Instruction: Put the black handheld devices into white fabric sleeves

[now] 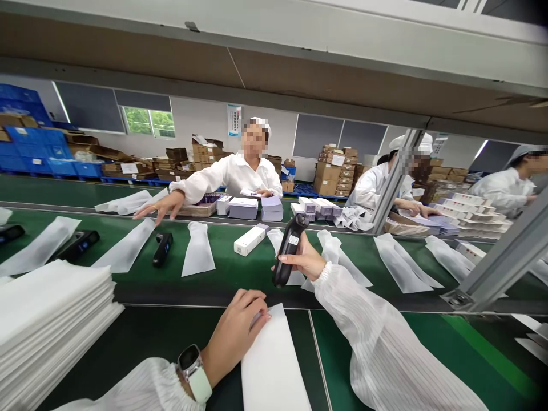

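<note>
My right hand grips a black handheld device with an angled head and a small pale label, tilted above the near edge of the green conveyor belt. My left hand, wearing a watch, lies at the top end of a white foam sleeve on the bench. Its fingers are curled and pinch the sleeve's upper edge, though the fingertips are partly hidden. Left of it rises a thick stack of white foam sleeves. Behind the held device, a translucent white sleeve lies on the belt, partly covered.
The green belt carries translucent sleeves, black devices and a white box. Across it, a co-worker's hand reaches over a sleeve. A metal post slants at right; a shelf hangs overhead.
</note>
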Motion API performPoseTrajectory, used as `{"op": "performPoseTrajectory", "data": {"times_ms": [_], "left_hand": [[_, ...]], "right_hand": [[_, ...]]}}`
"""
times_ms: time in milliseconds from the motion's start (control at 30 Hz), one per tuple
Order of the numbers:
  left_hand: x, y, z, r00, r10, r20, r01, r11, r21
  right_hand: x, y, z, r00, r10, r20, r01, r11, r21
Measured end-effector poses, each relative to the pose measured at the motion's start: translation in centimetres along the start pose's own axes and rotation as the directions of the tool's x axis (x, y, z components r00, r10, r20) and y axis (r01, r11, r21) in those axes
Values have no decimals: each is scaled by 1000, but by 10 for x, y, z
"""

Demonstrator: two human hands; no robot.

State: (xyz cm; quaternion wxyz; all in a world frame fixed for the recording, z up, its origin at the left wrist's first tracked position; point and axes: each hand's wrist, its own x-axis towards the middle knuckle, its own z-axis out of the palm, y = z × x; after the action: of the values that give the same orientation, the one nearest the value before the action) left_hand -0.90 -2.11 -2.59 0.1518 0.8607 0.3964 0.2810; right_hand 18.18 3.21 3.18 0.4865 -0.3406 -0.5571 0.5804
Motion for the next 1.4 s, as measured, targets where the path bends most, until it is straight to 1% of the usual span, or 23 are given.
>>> {"op": "performPoseTrajectory", "data": {"times_ms": [33, 100, 267, 433, 500, 633, 733, 800, 867, 967, 1033, 1067, 1100, 1133, 1167, 1200, 1233, 1267, 1300, 1333, 1367, 1400], "left_hand": [[0, 0, 0, 999, 28, -17, -27, 999, 38], [-1, -2, 0, 998, 48, -43, -44, 995, 95], [0, -2, 1, 996, 46, -73, -37, 992, 121], [2, -3, 4, 992, 8, -127, 2, 997, 77], [3, -4, 3, 991, -16, -130, 22, 999, 42], [3, -4, 1, 989, -65, -134, 64, 998, -8], [4, -2, -1, 983, -97, -155, 92, 995, -41], [5, -1, -1, 977, -129, -168, 116, 989, -88], [6, -1, -3, 966, -175, -188, 147, 977, -154], [9, -1, -9, 936, -253, -242, 189, 947, -260], [11, 0, -16, 923, -281, -263, 195, 931, -310], [13, 1, -19, 921, -288, -263, 195, 924, -329], [14, 2, -23, 920, -298, -254, 201, 917, -344], [15, 3, -25, 919, -313, -240, 216, 909, -356], [15, 3, -26, 916, -333, -224, 237, 899, -367], [16, 3, -26, 912, -351, -210, 255, 890, -379], [16, 2, -25, 910, -365, -198, 268, 880, -392], [15, 2, -22, 907, -375, -190, 275, 871, -407], [14, 1, -19, 905, -382, -186, 279, 865, -418], [13, 1, -16, 906, -387, -171, 290, 861, -418], [12, 1, -13, 911, -390, -131, 312, 862, -400], [10, 1, -11, 920, -386, -62, 340, 868, -361]], "right_hand": [[1, 3, 2, 1000, -3, 5, 3, 1000, 2], [2, 10, 7, 1000, 3, 31, -3, 1000, -2], [2, 22, 15, 995, 56, 83, -56, 998, -4], [2, 26, 23, 995, 85, 56, -86, 996, 7], [3, 25, 24, 995, 91, 33, -91, 996, 16], [6, 22, 24, 998, 60, -28, -58, 997, 49], [7, 24, 23, 997, 67, -35, -66, 997, 36], [7, 27, 24, 994, 105, -14, -106, 994, -12], [7, 31, 26, 990, 136, 39, -132, 988, -75], [6, 35, 29, 980, 135, 147, -109, 980, -167], [4, 36, 30, 954, 157, 253, -106, 973, -206], [3, 36, 30, 930, 183, 320, -119, 971, -209], [1, 36, 29, 890, 219, 400, -145, 968, -206], [0, 36, 28, 837, 261, 481, -185, 962, -201], [0, 36, 26, 781, 302, 547, -233, 953, -194], [0, 37, 23, 738, 334, 587, -278, 942, -186], [1, 36, 20, 730, 345, 591, -308, 937, -166], [3, 35, 15, 758, 331, 562, -318, 940, -124], [6, 33, 9, 817, 291, 497, -298, 952, -67], [11, 30, 1, 890, 230, 393, -249, 969, -5], [16, 27, -9, 954, 159, 254, -175, 984, 44], [22, 23, -20, 992, 90, 84, -95, 994, 59]]}}
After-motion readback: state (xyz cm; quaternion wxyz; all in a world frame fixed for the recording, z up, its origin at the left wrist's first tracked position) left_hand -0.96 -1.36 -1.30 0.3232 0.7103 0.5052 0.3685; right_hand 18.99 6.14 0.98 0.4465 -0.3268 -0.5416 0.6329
